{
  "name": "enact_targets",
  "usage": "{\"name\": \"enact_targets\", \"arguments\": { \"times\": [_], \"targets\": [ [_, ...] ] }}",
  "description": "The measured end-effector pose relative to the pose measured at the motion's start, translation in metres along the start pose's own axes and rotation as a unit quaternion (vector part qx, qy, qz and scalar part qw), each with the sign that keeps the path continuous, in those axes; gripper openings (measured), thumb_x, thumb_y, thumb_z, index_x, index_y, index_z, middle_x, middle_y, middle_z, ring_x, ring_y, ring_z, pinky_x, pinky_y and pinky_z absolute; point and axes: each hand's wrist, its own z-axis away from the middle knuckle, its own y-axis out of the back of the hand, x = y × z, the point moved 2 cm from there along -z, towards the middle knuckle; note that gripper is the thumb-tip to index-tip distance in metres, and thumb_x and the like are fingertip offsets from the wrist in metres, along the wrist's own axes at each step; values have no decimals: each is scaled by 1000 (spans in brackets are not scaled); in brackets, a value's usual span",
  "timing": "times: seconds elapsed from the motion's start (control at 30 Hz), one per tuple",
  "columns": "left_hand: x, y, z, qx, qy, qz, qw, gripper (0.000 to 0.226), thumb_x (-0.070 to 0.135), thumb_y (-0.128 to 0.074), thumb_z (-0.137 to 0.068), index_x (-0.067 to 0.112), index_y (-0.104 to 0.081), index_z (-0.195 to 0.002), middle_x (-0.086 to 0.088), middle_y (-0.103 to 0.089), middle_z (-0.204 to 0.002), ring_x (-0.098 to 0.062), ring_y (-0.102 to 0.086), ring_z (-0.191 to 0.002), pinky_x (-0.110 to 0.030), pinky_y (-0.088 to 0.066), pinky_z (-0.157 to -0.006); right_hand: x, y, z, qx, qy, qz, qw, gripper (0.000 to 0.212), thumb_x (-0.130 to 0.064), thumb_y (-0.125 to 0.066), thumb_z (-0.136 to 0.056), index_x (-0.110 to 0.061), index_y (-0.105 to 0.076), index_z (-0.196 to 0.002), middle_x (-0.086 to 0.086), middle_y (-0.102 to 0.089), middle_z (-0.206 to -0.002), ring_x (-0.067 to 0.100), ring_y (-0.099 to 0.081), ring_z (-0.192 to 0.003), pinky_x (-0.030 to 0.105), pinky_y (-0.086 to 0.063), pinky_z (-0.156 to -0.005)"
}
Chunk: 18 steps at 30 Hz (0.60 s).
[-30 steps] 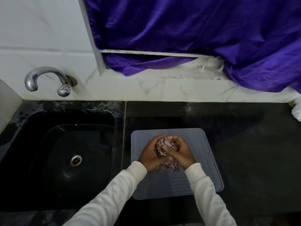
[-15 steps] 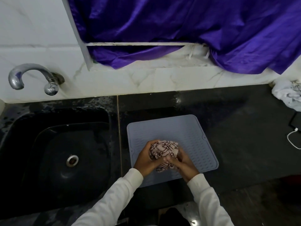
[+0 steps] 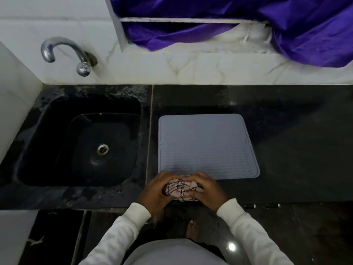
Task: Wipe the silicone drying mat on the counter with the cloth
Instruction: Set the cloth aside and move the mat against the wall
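A grey ribbed silicone drying mat point(image 3: 206, 146) lies flat on the black counter point(image 3: 296, 150), just right of the sink. A bunched pale cloth with dark line pattern point(image 3: 181, 188) is held between both hands at the mat's near edge, by the counter's front. My left hand point(image 3: 154, 192) cups the cloth from the left and my right hand point(image 3: 208, 190) cups it from the right. Most of the mat is uncovered; the hands hide its near-left corner.
A black sink point(image 3: 80, 144) with a metal drain sits left of the mat, a chrome tap point(image 3: 65, 52) on the white wall above it. Purple fabric point(image 3: 248, 22) hangs over a ledge behind the counter. Below the counter edge are the dark floor and a bare foot point(image 3: 192, 228).
Both hands have drawn the bunched cloth from the mat's middle toward its near edge. The camera has tilted down, so more of the floor and the mat's far part show.
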Motion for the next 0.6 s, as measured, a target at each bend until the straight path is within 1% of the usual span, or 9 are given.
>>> {"name": "enact_targets", "arguments": {
  "times": [0.07, 0.1, 0.17, 0.23, 0.3, 0.37, 0.43, 0.5, 0.6],
  "targets": [
    [-9, -8, 15, -2, 7, -40, 999, 62, 14, -81, -76, 38, -56, -127, 9, -58, -121, -5, -57, -114, -23, -47, -95, 10, -16, 6, -13, 9, 34, 999, 45, -25, -74, -77, -20, -64, -121, -2, -55, -114, 6, -53, -106, 16, -42, -93],
    [-13, -12, 21, -2, 11, -67, 998, 62, 15, -80, -75, 37, -56, -127, 10, -58, -122, -7, -57, -113, -23, -46, -96, 15, -23, 9, -20, 8, 48, 999, 46, -25, -73, -77, -21, -63, -122, -1, -54, -116, 8, -52, -108, 19, -42, -95],
    [-20, -18, 29, -2, 11, -128, 992, 57, 24, -76, -74, 34, -58, -127, 9, -61, -119, -12, -54, -109, -22, -41, -95, 24, -33, 14, -21, 22, 103, 994, 45, -29, -70, -79, -24, -62, -124, -1, -56, -119, 11, -51, -109, 26, -44, -94],
    [-24, -23, 34, -8, 18, -153, 988, 54, 32, -72, -73, 31, -60, -126, 7, -63, -115, -14, -51, -107, -20, -38, -93, 29, -39, 17, -5, 50, 175, 983, 44, -39, -64, -80, -30, -60, -123, -4, -58, -116, 14, -50, -105, 32, -49, -86],
    [-29, -26, 35, -11, 19, -171, 985, 56, 33, -74, -73, 29, -61, -127, 6, -63, -115, -13, -50, -108, -17, -33, -94, 32, -41, 18, 15, 65, 231, 971, 43, -46, -57, -80, -34, -57, -121, -8, -58, -114, 15, -47, -101, 34, -50, -76],
    [-34, -29, 33, -20, 10, -191, 981, 60, 33, -75, -72, 30, -59, -129, 7, -62, -117, -14, -50, -109, -22, -36, -94, 36, -42, 19, 21, 63, 255, 965, 41, -48, -55, -81, -36, -56, -120, -10, -55, -116, 16, -46, -101, 35, -50, -73],
    [-38, -31, 32, -19, 3, -197, 980, 63, 35, -75, -71, 32, -56, -131, 10, -58, -120, -15, -49, -110, -31, -42, -92, 39, -44, 20, 17, 49, 260, 964, 41, -50, -55, -81, -39, -55, -121, -11, -50, -120, 17, -47, -103, 36, -49, -74],
    [-41, -32, 31, -19, 13, -190, 981, 64, 41, -73, -73, 34, -53, -134, 13, -53, -123, -15, -48, -111, -34, -45, -92, 42, -43, 21, 15, 20, 243, 970, 44, -54, -56, -81, -43, -53, -123, -12, -46, -126, 16, -44, -109, 36, -47, -81],
    [-38, -27, 29, -35, 47, -142, 988, 75, 68, -69, -72, 39, -48, -138, 15, -49, -133, -11, -45, -120, -31, -40, -102, 41, -33, 19, 24, -22, 177, 984, 52, -64, -58, -79, -46, -52, -128, -16, -47, -129, 14, -41, -115, 33, -38, -94]
  ]
}}
